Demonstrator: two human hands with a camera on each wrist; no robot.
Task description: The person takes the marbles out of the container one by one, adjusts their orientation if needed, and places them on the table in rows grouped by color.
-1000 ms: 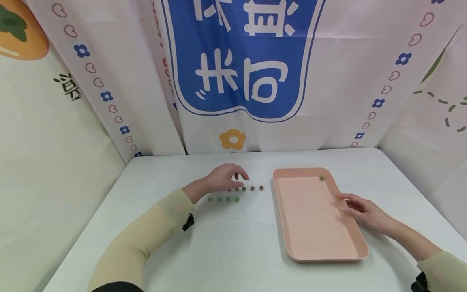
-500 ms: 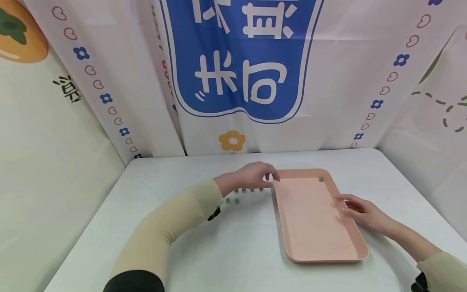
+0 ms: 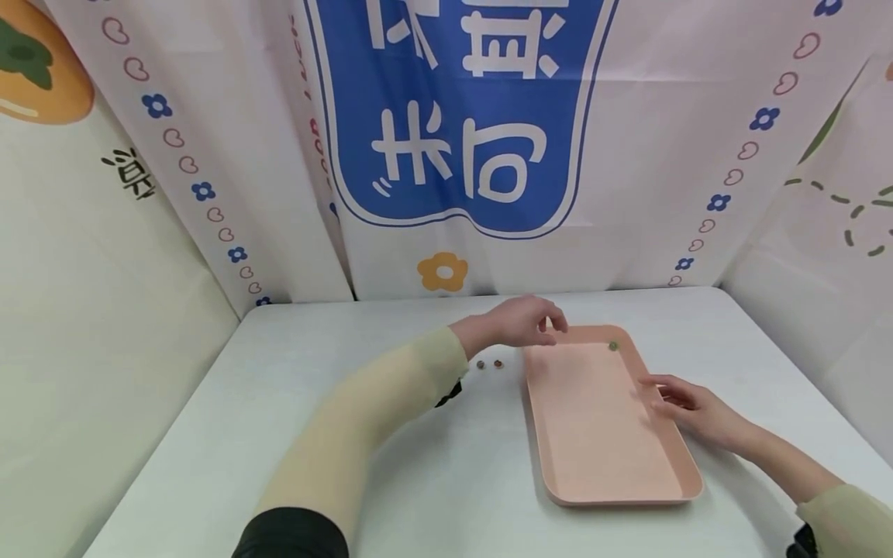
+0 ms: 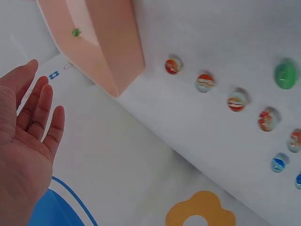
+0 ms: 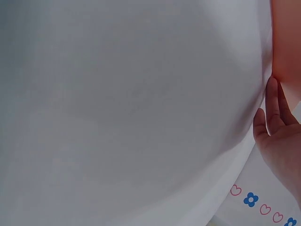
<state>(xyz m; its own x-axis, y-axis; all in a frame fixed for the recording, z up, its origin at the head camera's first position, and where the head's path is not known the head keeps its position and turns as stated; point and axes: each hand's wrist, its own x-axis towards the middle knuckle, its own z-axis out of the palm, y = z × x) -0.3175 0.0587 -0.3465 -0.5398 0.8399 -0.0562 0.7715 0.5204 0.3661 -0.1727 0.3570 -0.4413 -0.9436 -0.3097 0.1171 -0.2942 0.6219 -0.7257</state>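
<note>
My left hand [image 3: 522, 320] is over the far left corner of a pink tray [image 3: 607, 434], thumb and index finger bent towards each other. In the left wrist view the thumb of this hand [image 4: 23, 155] covers the index finger, so I cannot tell whether a marble is between them. Inside the tray, near its far right corner, lies one green marble [image 3: 613, 346]. My right hand [image 3: 708, 412] rests at the tray's right side. Its extended fingers [image 5: 273, 96] touch the tray wall in the right wrist view, with the thumb apart.
Left of the tray, a row of red-and-white marbles [image 4: 205, 83] lies on the white table [image 3: 446, 480]. Another green marble [image 4: 285, 74] and a blue-and-white marble [image 4: 278, 163] flank that row. A printed cloth [image 3: 649, 194] hangs behind the table.
My left hand has moved right, from above the marble rows to the tray's far left corner. The forearm now covers most of the marbles in the head view. My right hand stays in place.
</note>
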